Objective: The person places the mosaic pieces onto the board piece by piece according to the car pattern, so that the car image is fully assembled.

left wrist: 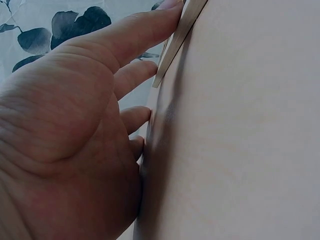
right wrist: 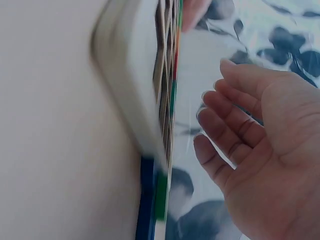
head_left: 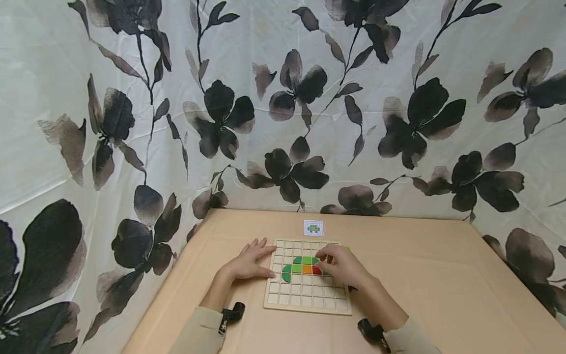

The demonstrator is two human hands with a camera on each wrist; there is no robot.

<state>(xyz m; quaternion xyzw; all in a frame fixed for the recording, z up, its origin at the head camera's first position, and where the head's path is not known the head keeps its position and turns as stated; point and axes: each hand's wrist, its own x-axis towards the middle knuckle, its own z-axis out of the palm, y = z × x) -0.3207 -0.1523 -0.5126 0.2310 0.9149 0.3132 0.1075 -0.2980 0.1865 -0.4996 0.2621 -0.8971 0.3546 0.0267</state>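
Note:
A square wooden grid board (head_left: 307, 310) lies on the table in the head view. Green pieces (head_left: 297, 268), an orange piece (head_left: 307, 269) and a red piece (head_left: 316, 270) sit in its cells. My left hand (head_left: 246, 263) rests at the board's left edge, thumb and fingertips touching its wooden rim (left wrist: 181, 45) with the fingers spread. Over the board's right side is my right hand (head_left: 347, 266), fingertips close by the red piece. In the right wrist view, the right hand (right wrist: 270, 135) hovers above the board with loosely bent fingers and nothing between them.
A small card (head_left: 313, 228) with a colored figure on a grid lies behind the board. Past the board's edge in the right wrist view are a blue piece (right wrist: 146, 200) and a green piece (right wrist: 161, 197). A floral curtain (head_left: 353, 123) hangs behind the table (head_left: 420, 275).

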